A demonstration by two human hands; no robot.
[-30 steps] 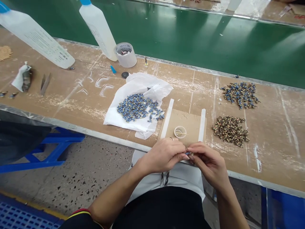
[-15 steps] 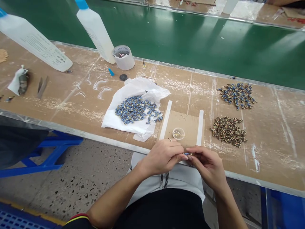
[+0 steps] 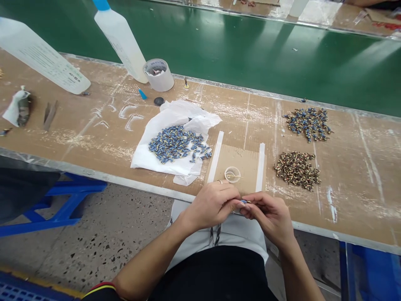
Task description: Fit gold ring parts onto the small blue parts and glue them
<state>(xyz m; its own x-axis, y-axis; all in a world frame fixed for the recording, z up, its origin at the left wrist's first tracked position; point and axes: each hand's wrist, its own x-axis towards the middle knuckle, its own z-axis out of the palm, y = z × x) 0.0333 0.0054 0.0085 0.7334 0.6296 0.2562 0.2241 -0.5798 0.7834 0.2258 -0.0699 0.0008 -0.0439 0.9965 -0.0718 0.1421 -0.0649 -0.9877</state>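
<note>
Clock centred on the held piece, 12 pointing away from the person.

Small blue piece [image 3: 245, 201]: at the table's [image 3: 360, 179] near edge, between the two hands. Left hand [image 3: 215, 202], 9 o'clock: thumb and forefinger pinch the piece. Right hand [image 3: 272, 212], 4 o'clock: thumb and fingers drawn together on its pale end; exact contact partly hidden.

Just beyond, at 11: clear cup [image 3: 228, 180], a thin looped strand [image 3: 239, 177] lying across it. Cup sits on a cardboard sheet [image 3: 242, 159], between two white strips.

At 10: heap of blue-and-yellow pieces [image 3: 171, 144] on crumpled white paper [image 3: 142, 158].
At 2: heap of brown-and-yellow pieces [image 3: 297, 171].
At 1, farther: heap of mixed blue-and-brown pieces [image 3: 307, 124].
At 11, well apart: tape roll [image 3: 163, 82], scraps inside, just beside a blue-capped bottle [image 3: 123, 46].
</note>
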